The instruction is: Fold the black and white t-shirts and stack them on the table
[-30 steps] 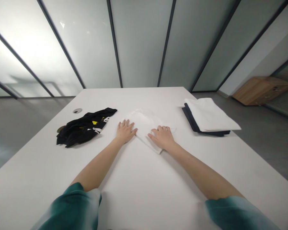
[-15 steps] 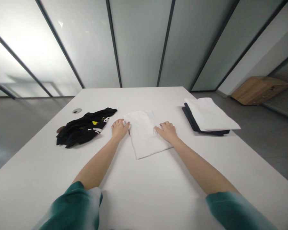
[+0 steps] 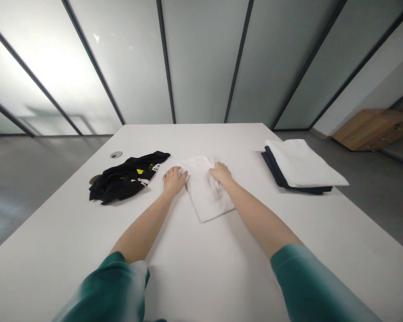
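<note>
A folded white garment [image 3: 206,194] lies on the white table [image 3: 201,259] in front of me. My left hand [image 3: 173,179] grips its far left edge with curled fingers. At the garment's far right corner my right hand [image 3: 220,172] is closed on the cloth, bunching it slightly. Both forearms reach out from green sleeves.
A crumpled black garment [image 3: 129,176] with yellow and white marks lies to the left, near a round cable hole [image 3: 116,154]. A folded stack, white on dark [image 3: 302,167], sits at the right. Glass panels stand behind the table; a wooden cabinet [image 3: 372,129] is far right.
Both hands slid from flat on the garment's near part to its far edge. They now grip the cloth. The right hand moved inward to the left.
</note>
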Action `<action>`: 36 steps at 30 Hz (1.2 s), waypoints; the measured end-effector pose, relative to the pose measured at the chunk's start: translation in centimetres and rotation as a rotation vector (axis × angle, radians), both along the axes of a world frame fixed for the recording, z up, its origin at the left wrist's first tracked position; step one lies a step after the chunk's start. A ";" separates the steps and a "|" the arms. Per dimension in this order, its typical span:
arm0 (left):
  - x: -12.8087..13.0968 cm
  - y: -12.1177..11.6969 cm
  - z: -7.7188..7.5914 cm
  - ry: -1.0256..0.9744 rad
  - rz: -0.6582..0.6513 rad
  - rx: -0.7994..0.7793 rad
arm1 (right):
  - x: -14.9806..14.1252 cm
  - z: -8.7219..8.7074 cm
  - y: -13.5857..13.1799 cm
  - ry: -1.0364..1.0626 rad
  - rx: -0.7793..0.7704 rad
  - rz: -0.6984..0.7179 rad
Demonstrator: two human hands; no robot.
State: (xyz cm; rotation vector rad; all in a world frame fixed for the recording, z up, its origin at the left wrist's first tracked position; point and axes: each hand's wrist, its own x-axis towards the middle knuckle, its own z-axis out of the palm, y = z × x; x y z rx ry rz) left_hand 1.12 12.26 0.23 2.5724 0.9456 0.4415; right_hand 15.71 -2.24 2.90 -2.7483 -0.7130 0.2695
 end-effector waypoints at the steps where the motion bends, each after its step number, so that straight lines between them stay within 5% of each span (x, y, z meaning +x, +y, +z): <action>1: 0.0 0.0 0.0 -0.005 0.003 -0.002 | 0.1 -0.1 0.3 -0.001 0.024 0.012; 7: 0.1 0.0 0.2 -0.009 0.020 -0.015 | 2.2 -0.1 -1.9 0.014 0.088 0.026; 15: 0.0 0.0 0.3 -0.003 0.009 -0.029 | 5.9 1.2 -13.1 -0.126 -0.064 -0.179; 20: 0.0 0.1 0.2 0.006 0.006 -0.010 | 4.2 2.4 -16.6 -0.316 -0.175 -0.184; 26: 0.0 0.4 0.0 -0.005 0.008 -0.005 | 1.6 4.0 -18.6 -0.510 -0.037 -0.133; 30: -0.1 0.5 -0.1 -0.014 0.006 0.019 | 1.1 6.4 -20.2 -0.599 0.093 -0.144; 36: -0.1 0.5 0.0 -0.008 0.000 0.003 | 4.6 13.4 -21.8 -0.762 0.240 -0.284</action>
